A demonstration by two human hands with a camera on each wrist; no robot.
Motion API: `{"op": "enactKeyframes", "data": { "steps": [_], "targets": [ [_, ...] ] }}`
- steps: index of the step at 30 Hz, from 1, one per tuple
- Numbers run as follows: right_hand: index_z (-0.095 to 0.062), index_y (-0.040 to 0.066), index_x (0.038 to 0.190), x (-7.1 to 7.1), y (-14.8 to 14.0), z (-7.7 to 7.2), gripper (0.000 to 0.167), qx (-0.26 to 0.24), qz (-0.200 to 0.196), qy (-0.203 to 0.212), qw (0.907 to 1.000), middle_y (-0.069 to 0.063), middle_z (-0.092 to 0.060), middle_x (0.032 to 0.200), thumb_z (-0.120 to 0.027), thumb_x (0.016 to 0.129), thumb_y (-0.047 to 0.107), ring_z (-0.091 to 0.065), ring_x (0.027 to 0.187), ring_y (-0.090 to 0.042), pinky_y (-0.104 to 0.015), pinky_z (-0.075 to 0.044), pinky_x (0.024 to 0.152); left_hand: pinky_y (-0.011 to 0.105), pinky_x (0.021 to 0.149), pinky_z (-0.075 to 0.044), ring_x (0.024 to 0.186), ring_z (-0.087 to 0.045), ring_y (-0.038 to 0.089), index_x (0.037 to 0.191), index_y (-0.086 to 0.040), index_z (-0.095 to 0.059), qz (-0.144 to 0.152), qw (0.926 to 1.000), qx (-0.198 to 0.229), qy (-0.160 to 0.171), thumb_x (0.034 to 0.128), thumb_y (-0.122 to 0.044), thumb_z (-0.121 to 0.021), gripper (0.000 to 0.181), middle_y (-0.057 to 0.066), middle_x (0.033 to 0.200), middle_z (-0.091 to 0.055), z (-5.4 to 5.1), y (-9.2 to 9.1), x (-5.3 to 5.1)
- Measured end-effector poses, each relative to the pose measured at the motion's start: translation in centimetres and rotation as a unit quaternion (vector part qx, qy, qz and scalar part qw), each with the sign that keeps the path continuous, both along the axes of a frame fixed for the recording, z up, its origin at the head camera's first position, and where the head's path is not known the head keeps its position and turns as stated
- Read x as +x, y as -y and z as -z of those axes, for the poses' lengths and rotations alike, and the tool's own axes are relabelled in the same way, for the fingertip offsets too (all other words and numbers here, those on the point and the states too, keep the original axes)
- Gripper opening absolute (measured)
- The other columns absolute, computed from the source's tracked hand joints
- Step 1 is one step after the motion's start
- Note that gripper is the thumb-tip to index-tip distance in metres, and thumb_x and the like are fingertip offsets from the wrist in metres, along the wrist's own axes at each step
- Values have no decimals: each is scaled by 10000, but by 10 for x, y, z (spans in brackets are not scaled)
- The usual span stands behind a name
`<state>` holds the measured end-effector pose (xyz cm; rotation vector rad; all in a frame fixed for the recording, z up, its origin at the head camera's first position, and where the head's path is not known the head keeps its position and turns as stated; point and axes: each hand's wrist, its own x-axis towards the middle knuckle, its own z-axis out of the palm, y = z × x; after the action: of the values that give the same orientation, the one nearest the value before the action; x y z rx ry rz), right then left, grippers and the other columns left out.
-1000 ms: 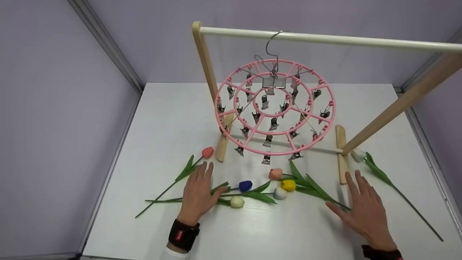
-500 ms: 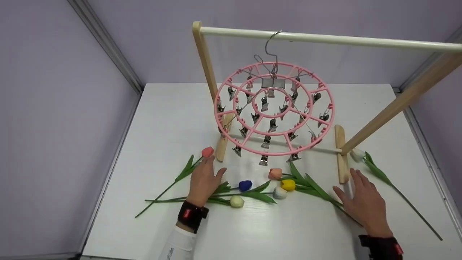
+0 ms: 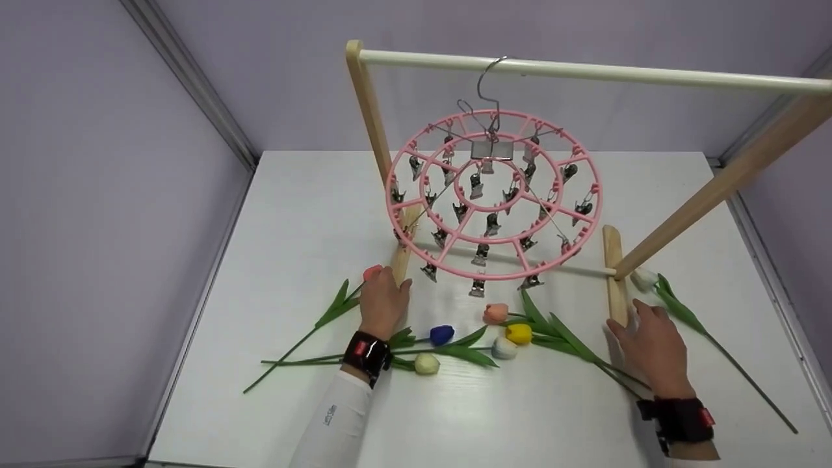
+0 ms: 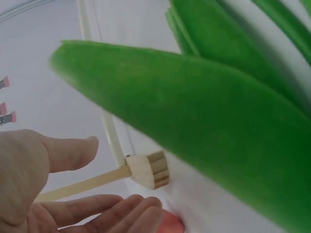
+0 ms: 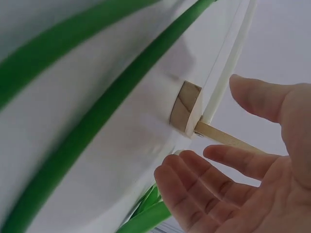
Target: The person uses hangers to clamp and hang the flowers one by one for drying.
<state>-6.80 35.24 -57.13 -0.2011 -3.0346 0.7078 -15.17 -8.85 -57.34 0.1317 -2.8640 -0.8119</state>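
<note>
My left hand (image 3: pixel 382 300) is beside the left wooden foot (image 3: pixel 401 263) of a rack, partly covering a red tulip (image 3: pixel 371 272). In the left wrist view its thumb and slightly bent fingers stand apart, with nothing between them. Near the right wooden foot (image 3: pixel 615 286) is my right hand (image 3: pixel 655 344); in the right wrist view its thumb and fingers are spread short of the foot (image 5: pixel 186 108). From the rack's white rail (image 3: pixel 585 70) hangs a round pink clip hanger (image 3: pixel 495 240) with several metal clips. I cannot tell whether either hand touches the rack.
Artificial tulips lie on the white table (image 3: pixel 292 214): blue (image 3: pixel 442 335), pale green (image 3: pixel 427 363), peach (image 3: pixel 496 313), yellow (image 3: pixel 519 333) and light blue-white (image 3: pixel 504 348). A white tulip (image 3: pixel 644 279) lies right of the rack. Panels enclose the table's sides and back.
My left hand has moved forward and right, from above the stems to the left foot. The right hand has shifted slightly left and forward, its fingers more bent. The tulips have not moved.
</note>
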Motion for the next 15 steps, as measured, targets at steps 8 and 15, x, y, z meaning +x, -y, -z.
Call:
{"op": "enactKeyframes", "data": {
  "steps": [8,15],
  "targets": [
    [-524,-229,1348,-16,-6,1,606,-209,0,398,9990,-423,-576,1200,-704,996,230,-618,1044,-553,-632,-546,821,507,703,-577,800,-704,378,921,72,-703,88,9999,-125,-38,939,-113,-779,200,218,857,-702,7,-3,-14],
    [-639,-89,882,-28,-6,3,242,-393,-63,161,9991,-245,-590,895,-737,933,126,-544,789,-326,-358,-430,603,467,698,-575,792,-687,363,859,46,-686,136,9954,-738,-595,916,-79,-780,166,202,804,-696,14,-7,-17]
  ]
}}
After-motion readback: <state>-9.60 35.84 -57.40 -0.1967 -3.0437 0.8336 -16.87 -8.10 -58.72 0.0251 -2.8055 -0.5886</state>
